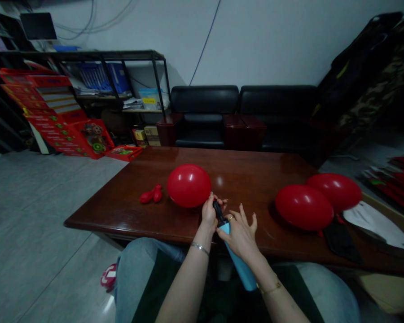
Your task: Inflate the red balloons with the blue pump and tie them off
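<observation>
An inflated red balloon [189, 185] rests just above the table, its neck end at my left hand [210, 212]. That hand's fingers are closed around the neck and the black nozzle [218, 211] of a blue balloon pump [239, 264]; the neck itself is hidden. The pump slants down toward my lap. My right hand [239, 231] grips its upper end between thumb and index finger, with the other fingers spread. Left of the balloon lie uninflated red balloons [151, 194]. Two more inflated balloons [304, 207] sit at the table's right.
The brown table [121, 215] spans the front. A white object [377, 224] and a dark flat item [341, 242] lie by the right balloons. Black armchairs [205, 114] stand behind. Red boxes [57, 116] are stacked beside a shelf [111, 55] on the left.
</observation>
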A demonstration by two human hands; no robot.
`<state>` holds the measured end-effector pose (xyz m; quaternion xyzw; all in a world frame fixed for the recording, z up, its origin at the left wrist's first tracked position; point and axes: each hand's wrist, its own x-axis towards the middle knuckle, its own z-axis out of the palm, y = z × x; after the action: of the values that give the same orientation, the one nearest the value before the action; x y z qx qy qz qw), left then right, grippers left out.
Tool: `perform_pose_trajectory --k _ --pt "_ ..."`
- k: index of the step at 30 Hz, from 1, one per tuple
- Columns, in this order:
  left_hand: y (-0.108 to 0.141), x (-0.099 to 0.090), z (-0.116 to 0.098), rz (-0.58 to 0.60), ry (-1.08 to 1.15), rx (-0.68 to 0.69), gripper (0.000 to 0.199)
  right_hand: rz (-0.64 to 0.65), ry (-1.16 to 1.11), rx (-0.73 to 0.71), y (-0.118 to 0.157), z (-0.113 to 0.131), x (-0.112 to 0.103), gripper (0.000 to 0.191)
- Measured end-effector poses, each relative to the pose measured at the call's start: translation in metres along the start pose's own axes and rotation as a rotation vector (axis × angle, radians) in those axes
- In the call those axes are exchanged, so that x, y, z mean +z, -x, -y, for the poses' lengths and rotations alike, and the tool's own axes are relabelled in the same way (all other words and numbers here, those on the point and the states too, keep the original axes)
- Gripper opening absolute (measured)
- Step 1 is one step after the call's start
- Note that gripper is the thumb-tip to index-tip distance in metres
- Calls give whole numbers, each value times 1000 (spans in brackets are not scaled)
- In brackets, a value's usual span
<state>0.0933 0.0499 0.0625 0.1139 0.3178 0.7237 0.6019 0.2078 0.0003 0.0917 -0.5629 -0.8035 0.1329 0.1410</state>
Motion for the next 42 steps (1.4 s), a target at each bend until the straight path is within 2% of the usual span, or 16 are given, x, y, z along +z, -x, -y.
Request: perform_pose_trajectory --k 6,13,17,22,28,34,38,42 --pt "-1 3 -1 49 -62 65 42 -81 75 -44 4 -1 4 34" --pt "0 8 -2 -46 -73 26 36 -137 140 -81 4 -1 7 32" --pt "1 12 -4 -49 -78 11 28 -137 170 -105 7 0 8 28" --pt "1 15 -5 -92 -129 24 34 -119 189 -108 8 3 7 28" --pt "-9 11 -8 -161 -180 46 37 -118 209 -114 10 3 8 28" --pt "-22 5 -20 -167 -240 108 38 -115 199 -117 13 0 12 27" --pt "-27 -3 -31 -220 -266 151 38 -131 202 -137 12 -5 14 26" --pt "-30 -12 -40 -264 -291 203 38 -139 222 -82 2 -12 12 29"
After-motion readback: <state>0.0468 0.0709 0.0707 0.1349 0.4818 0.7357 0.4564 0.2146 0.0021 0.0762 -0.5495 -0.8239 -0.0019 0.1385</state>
